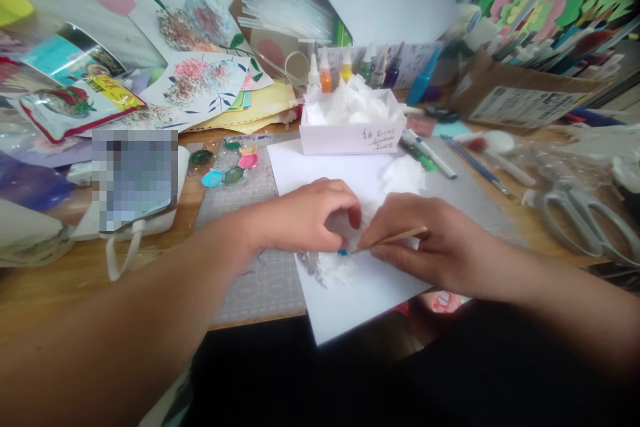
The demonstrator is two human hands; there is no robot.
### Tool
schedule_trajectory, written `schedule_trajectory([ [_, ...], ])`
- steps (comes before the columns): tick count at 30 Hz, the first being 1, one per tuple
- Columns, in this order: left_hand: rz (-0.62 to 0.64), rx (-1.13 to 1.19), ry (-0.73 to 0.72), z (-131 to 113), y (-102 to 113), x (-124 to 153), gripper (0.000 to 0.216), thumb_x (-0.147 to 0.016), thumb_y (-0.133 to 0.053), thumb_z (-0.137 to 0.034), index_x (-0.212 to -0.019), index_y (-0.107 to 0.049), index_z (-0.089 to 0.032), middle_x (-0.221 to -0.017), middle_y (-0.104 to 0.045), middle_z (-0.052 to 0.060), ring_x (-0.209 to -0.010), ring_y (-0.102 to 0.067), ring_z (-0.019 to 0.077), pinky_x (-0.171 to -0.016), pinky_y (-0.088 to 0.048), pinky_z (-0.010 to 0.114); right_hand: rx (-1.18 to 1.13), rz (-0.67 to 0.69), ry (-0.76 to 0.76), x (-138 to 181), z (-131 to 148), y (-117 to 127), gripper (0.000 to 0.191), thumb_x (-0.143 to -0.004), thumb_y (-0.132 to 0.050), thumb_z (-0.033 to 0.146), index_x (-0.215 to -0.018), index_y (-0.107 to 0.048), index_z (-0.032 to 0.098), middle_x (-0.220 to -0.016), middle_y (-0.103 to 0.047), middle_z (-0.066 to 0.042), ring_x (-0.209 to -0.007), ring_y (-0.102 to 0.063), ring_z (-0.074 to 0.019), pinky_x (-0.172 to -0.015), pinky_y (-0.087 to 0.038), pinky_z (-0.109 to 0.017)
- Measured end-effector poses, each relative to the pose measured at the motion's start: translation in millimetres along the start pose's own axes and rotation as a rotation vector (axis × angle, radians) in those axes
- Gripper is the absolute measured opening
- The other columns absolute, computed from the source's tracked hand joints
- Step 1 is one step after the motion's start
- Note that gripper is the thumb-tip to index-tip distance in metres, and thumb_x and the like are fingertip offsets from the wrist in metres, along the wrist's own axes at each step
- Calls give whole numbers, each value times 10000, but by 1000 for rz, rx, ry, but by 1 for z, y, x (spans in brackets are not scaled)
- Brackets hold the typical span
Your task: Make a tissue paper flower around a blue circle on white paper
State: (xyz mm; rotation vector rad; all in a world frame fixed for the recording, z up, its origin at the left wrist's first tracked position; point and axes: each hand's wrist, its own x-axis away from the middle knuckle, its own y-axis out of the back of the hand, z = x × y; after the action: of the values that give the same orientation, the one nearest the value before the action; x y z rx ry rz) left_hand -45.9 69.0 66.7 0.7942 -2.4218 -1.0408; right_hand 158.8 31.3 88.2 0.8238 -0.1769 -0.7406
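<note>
My right hand (435, 240) pinches a thin wooden stick (403, 235), its tip pointing left beside a small blue spot of paint (343, 252). My left hand (320, 213) curls its thumb and fingers around a piece of white tissue (345, 225), partly hidden by the fingers. Both hands are close together above a white sheet of paper (325, 320). Crumpled white tissue (337, 271) lies on the sheet just below the hands, with a greyish patch at its left. Another white tuft (404, 175) rests behind my right hand.
A white box (350, 139) filled with tissue stands behind the sheet, with paint bottles (345, 67) behind it. Left is a paint palette (235, 163) on a grey cutting mat (260, 293). Scissors (580, 213), brushes (480, 167) and a cardboard box (530, 97) are right.
</note>
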Motion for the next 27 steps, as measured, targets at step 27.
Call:
schedule_trajectory([
  [27, -303, 162, 132, -1, -1, -5, 113, -802, -499, -299, -828, -574, -219, -978, -574, 9, -931, -536, 184, -849, -406, 334, 519, -281, -299, 20, -81, 54, 164, -804, -544, 194, -945, -627, 188, -996, -671, -61, -932, -604, -214, -836, -460, -350],
])
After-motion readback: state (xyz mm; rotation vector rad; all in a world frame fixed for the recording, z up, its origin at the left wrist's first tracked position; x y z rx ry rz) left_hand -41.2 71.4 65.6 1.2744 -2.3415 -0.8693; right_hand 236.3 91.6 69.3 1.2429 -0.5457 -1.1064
